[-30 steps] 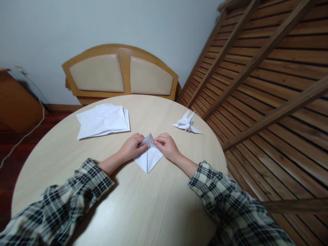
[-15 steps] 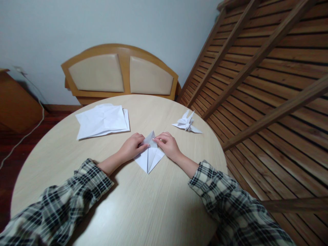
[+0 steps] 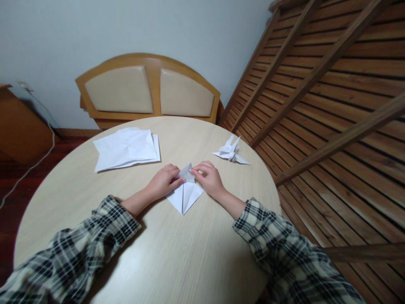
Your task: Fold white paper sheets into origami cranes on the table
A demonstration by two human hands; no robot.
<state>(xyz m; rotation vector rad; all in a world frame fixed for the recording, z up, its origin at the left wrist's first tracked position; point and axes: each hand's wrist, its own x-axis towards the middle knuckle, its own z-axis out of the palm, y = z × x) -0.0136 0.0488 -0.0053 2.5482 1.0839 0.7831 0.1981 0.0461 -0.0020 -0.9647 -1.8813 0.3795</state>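
A white sheet of folded paper (image 3: 186,196), diamond-shaped with a crease down its middle, lies on the table between my hands. My left hand (image 3: 164,181) grips its left side, the thumb resting on the upper layer. At the upper right edge my right hand (image 3: 207,177) pinches the paper between thumb and fingertips. The top point of the paper rises between the two hands, while its lower point faces me. The fingers partly hide both side edges.
On the round wooden table (image 3: 152,261), several white paper sheets (image 3: 126,147) lie at the back left. A folded paper crane (image 3: 231,151) sits at the back right. Beyond stands a padded headboard (image 3: 152,84); a slatted wooden panel (image 3: 332,126) rises at the right.
Both hands keep their hold on the folded paper. Its top point has shifted very slightly to the right; otherwise almost nothing differs.
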